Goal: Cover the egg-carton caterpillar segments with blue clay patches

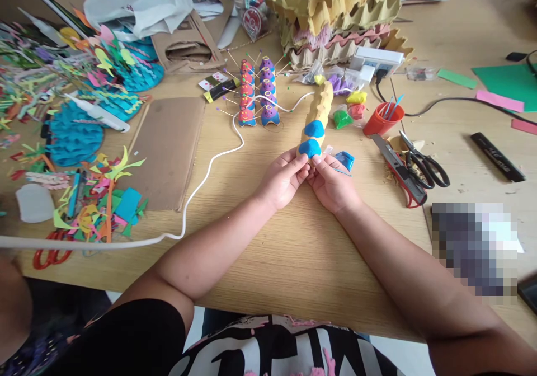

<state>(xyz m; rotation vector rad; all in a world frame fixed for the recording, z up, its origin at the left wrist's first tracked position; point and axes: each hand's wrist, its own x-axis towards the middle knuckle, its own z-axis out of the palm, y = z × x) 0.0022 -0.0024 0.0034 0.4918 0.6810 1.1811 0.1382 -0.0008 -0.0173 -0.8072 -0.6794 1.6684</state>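
Note:
A bumpy strip of yellow egg carton (319,104) points away from me over the middle of the table. Blue clay (310,147) covers the two bumps at its near end. My left hand (284,179) grips that end from the left, thumb against the blue clay. On the other side my right hand (331,181) pinches the same end, its thumb close to the left one. Just right of the hands lies a packet of blue clay (344,161). Beyond the hands, at left, stand a red egg-carton caterpillar (247,99) and a purple one (268,93) with pins stuck in them.
A white cable (210,166) crosses the table. To the right are a red cup (384,117), a utility knife (398,169) and black-handled scissors (423,160). Stacked egg cartons (335,23) stand at the back. Cardboard (168,146) and paper scraps (100,202) lie left.

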